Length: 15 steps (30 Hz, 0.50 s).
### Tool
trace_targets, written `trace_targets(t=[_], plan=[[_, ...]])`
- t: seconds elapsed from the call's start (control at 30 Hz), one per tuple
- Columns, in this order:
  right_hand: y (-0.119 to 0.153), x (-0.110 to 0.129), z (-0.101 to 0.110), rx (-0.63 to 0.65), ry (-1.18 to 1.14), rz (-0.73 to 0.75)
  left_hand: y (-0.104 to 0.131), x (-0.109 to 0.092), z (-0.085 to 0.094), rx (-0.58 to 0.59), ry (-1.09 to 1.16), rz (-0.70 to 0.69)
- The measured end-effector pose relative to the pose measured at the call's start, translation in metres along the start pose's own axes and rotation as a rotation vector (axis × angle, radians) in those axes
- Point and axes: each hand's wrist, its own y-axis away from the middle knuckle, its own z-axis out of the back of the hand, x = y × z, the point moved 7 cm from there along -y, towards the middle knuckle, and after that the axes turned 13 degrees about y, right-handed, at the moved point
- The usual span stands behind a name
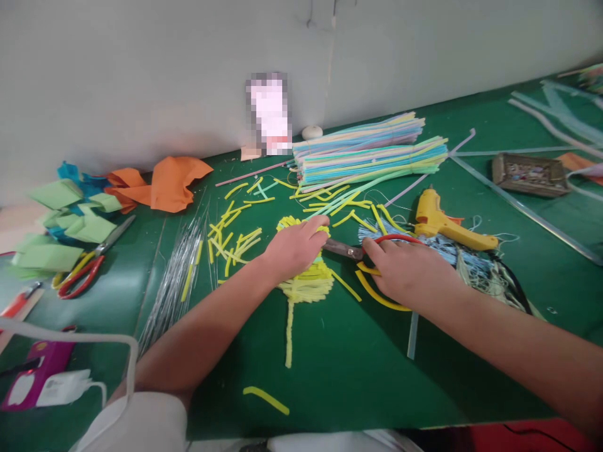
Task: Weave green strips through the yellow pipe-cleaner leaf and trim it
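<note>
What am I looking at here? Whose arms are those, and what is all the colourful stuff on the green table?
There is no machine here. The arms belong to a person wearing a camera on their head, so you see what they see, looking down at a green table.

The left hand presses on a fuzzy yellow shape made of pipe cleaners, with a long stem pointing toward the person. The right hand holds scissors with red handles, their blades pointing at the yellow shape.

Around them lie many cut yellow pieces, a big bundle of pastel pipe cleaners by the wall, a yellow glue gun, thin wires, a second pair of scissors, and folded green paper and orange paper on the left.
</note>
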Motion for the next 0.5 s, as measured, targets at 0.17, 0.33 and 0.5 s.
trace_targets(t=[0.17,0.33,0.5], plan=[[-0.0016,-0.0009,-0.0019,0.042,-0.03,0.003,0.001,0.0016,-0.0013,-0.063,0.007,-0.033],[-0.0023,-0.002,-0.0027,0.076,-0.038,0.0,0.0015,0.0015,-0.0014,-0.098,0.03,-0.07],[-0.0036,-0.0054,-0.0094,0.133,-0.039,-0.008,0.0021,0.0006,0.001,-0.138,0.094,-0.084]])
